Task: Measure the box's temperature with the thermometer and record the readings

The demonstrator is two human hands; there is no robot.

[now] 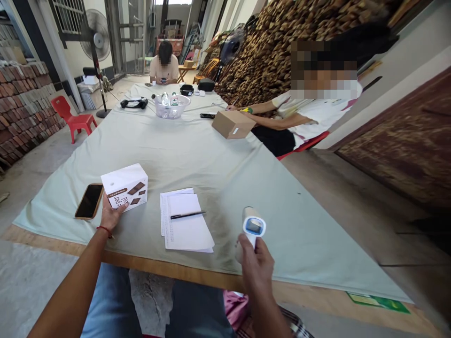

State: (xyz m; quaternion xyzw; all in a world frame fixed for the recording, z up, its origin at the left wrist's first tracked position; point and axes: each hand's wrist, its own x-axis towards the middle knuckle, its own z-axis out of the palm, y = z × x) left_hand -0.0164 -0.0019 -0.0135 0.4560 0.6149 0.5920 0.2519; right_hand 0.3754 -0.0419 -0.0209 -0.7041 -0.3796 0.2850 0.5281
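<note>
Worktable: seen by the head camera, a wooden top under a wrinkled pale green cloth (165, 157); clock directions run from the white paper sheets (188, 234), with 12 towards the far end.
Left hand: the left hand (112, 213) is clamped on the near lower corner of a white cardboard box with brown print (123, 180) at 10 o'clock; whether the box rests on the cloth is hard to tell.
Right hand: the right hand (258, 258) is wrapped around the handle of a white plastic handheld device with a blue-rimmed window (254, 227) at 3 o'clock.
Box risk: gripped at one corner, it could swivel and knock the dark-screened phone in a tan case (89, 201), just beside it at 9 o'clock.
Device risk: so near the table's edge, a loosened grip could drop it to the floor.
Pen risk: a slim black pen (188, 215) lies loose across the sheets, so a brushing forearm might roll it off.
Far end: a translucent purple plastic basin (171, 111) of bottles at 12; a brown cardboard carton (230, 124) at 1, near a seated person in a white shirt (317, 119) at 2.
Room: stacked firewood (268, 51) at 1, a grey standing fan (100, 41) at 11, a small red plastic chair (72, 117) and piled bricks (24, 98) at 10.
</note>
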